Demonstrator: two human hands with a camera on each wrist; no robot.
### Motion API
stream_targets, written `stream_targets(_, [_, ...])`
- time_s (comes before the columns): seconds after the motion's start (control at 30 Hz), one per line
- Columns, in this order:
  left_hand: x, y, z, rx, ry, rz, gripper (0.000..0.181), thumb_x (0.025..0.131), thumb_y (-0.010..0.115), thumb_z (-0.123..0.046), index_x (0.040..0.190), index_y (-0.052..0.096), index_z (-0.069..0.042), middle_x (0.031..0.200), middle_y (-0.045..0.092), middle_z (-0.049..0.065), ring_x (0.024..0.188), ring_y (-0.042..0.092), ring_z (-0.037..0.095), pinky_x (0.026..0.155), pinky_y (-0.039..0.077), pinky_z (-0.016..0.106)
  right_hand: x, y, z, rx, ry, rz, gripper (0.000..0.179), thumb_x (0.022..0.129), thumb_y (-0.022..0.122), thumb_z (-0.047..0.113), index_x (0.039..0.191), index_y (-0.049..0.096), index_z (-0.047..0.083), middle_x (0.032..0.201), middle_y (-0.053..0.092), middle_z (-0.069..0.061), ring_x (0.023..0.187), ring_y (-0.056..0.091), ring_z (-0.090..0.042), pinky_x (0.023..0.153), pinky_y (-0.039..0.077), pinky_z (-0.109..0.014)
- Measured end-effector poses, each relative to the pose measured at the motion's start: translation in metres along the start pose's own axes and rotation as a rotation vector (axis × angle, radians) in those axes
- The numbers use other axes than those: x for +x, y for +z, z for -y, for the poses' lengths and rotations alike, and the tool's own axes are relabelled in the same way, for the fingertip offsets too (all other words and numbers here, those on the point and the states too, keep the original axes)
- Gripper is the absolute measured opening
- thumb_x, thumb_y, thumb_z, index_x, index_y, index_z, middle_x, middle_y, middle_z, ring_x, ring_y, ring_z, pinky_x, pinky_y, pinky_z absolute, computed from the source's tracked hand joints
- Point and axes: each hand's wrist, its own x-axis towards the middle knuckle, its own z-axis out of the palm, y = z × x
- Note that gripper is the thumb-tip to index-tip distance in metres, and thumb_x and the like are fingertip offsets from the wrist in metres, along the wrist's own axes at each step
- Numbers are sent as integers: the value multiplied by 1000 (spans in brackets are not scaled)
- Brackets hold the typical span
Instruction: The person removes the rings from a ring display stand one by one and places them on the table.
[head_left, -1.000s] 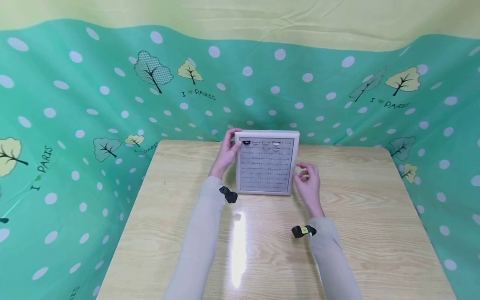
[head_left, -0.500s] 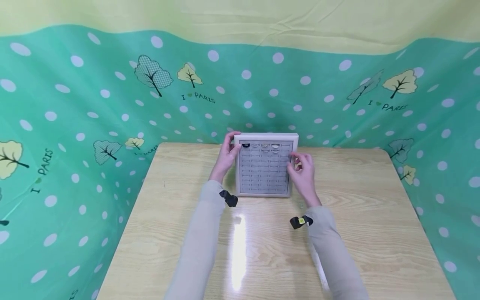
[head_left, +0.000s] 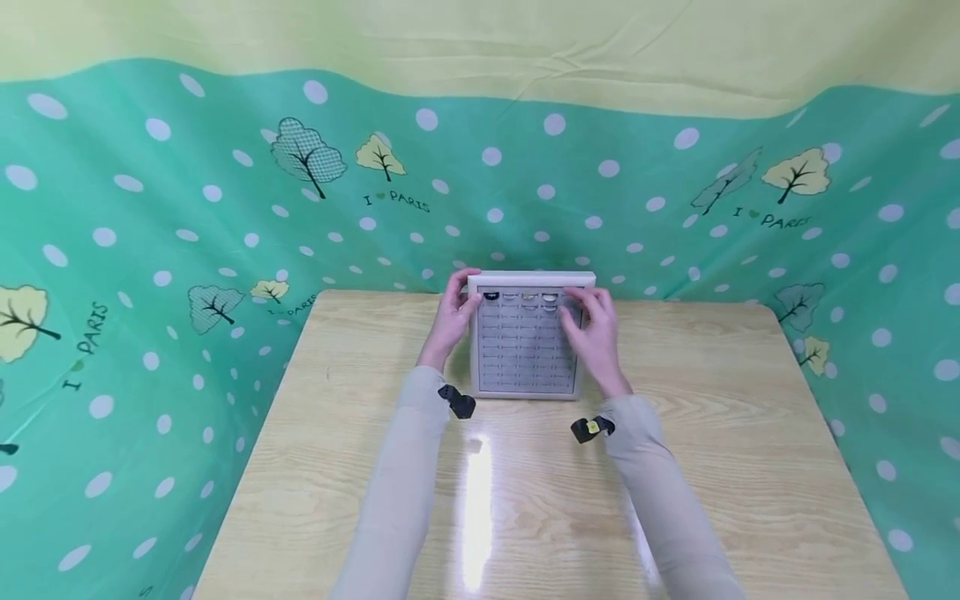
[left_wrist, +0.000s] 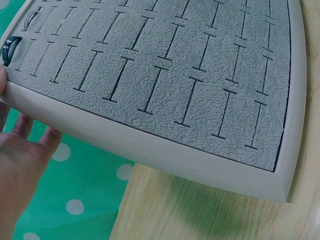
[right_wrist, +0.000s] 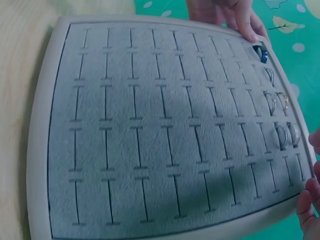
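Observation:
A grey ring display board (head_left: pixel 525 354) with a pale frame stands propped up at the back of the table, its slots in rows. My left hand (head_left: pixel 447 325) grips the upper left edge, thumb on the front and fingers round behind. Beside that thumb sits a black ring (right_wrist: pixel 260 53). Along the top row follow a silver ring (right_wrist: pixel 270 76), a gold-toned ring (right_wrist: pixel 286 101) and a wide silver ring (right_wrist: pixel 294 134); two more rings sit below. My right hand (head_left: pixel 598 333) reaches over the upper right corner, thumb and forefinger apart, with nothing visible between them.
The wooden table (head_left: pixel 360 433) stretches out in front and to both sides. A green dotted curtain (head_left: pixel 450 183) hangs close behind the board and along the sides. A bright light streak (head_left: pixel 477 508) reflects off the tabletop.
My right hand has moved from beside the board's right edge up and left to its upper right corner, its fingers spreading. My left hand keeps its grip on the frame.

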Motion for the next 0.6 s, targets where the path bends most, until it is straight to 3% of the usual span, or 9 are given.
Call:
stream_targets(0.13, [0, 0, 0, 5, 13, 0, 44, 95, 50, 4, 136, 44, -13, 141, 44, 9, 117, 53, 33, 95, 47, 45, 1, 6, 2, 17, 3, -1, 29, 81, 69, -5, 109, 67, -3, 102, 52, -19, 86, 49, -30, 67, 39, -26])
stream_targets(0.3, [1, 0, -1, 3, 22, 1, 44, 95, 49, 7, 135, 44, -10, 140, 45, 13, 116, 53, 35, 95, 47, 46, 1, 14, 0, 17, 18, 0, 26, 82, 69, -5, 108, 68, -3, 95, 51, -18, 72, 48, -23, 60, 36, -19])
stream_targets(0.5, [1, -1, -4, -14, -1, 19, 45, 95, 49, 8, 136, 44, -8, 140, 44, 14, 117, 53, 35, 97, 46, 44, 2, 22, 1, 31, 77, -15, 21, 83, 69, -3, 103, 69, -4, 82, 54, -12, 64, 46, -15, 55, 36, -15])
stream_targets(0.6, [-2, -2, -14, -26, -15, 32, 44, 95, 49, 9, 136, 43, -5, 141, 43, 17, 118, 52, 37, 97, 45, 45, 3, 24, 3, 38, 130, -11, 17, 84, 70, -1, 101, 69, -3, 76, 53, -9, 65, 46, -14, 56, 36, -16])
